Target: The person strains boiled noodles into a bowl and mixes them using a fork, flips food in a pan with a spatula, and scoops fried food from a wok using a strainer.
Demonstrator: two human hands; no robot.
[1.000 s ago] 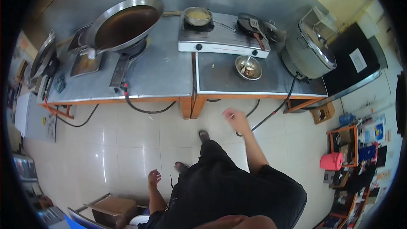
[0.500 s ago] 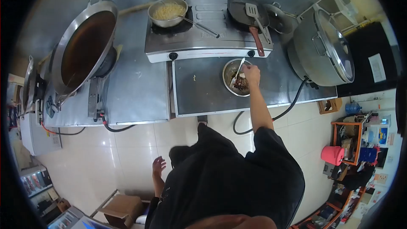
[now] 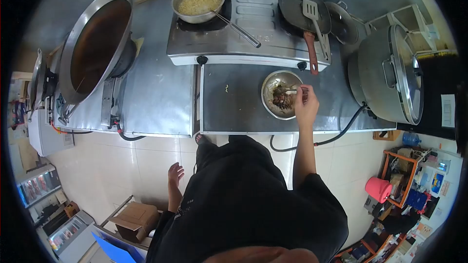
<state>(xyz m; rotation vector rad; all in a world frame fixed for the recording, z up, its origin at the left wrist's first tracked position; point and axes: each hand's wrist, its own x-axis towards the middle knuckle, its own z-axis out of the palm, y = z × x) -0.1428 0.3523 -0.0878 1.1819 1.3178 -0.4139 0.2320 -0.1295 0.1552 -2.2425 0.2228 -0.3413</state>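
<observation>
My right hand (image 3: pixel 306 101) grips a fork (image 3: pixel 291 89) at the right side of a steel mixing bowl (image 3: pixel 282 75). The fork's far end reaches down among dark, chunky food (image 3: pixel 281 100) in the bowl, so its tines are hard to make out. The bowl rests on the grey worktop (image 3: pixel 229 109) just in front of the gas stove (image 3: pixel 248 44). Away from the counter, my left hand (image 3: pixel 175 173) hangs at my side over the floor with its fingers apart and nothing in it.
On the stove stand a pan of noodles (image 3: pixel 199 4) and a dark frying pan (image 3: pixel 297 5) with a slotted spatula (image 3: pixel 310 10) lying across it. A large wok of brown liquid (image 3: pixel 100 44) is at left, a big lidded pot (image 3: pixel 380 73) at right. A hose (image 3: pixel 341 129) curves over the counter's edge.
My right hand has drawn back slightly towards me and right, and the fork has turned from upright to nearly sideways. The view has shifted; my left hand still hangs down.
</observation>
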